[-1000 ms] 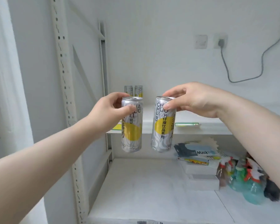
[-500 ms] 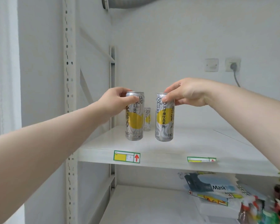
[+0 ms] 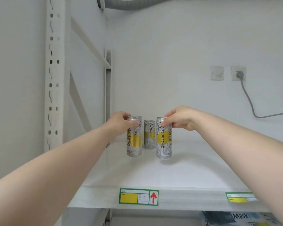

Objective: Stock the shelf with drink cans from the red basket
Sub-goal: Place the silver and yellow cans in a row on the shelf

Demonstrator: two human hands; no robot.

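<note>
Left hand (image 3: 119,123) grips silver-yellow drink can (image 3: 134,142) near its top. Right hand (image 3: 180,119) pinches second can (image 3: 163,144) at the rim. Both upright, low over white shelf (image 3: 194,173), contact unclear. Third can (image 3: 149,137) stands behind, between them.

Shelf (image 3: 178,173) lay open right of the right can (image 3: 163,141) — rear can (image 3: 149,137) stood behind the gap, left can (image 3: 134,142) near the post (image 3: 107,95).

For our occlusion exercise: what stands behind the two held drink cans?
Between the left can and right can, another silver-and-yellow can stands on the shelf; any more are covered.
</note>
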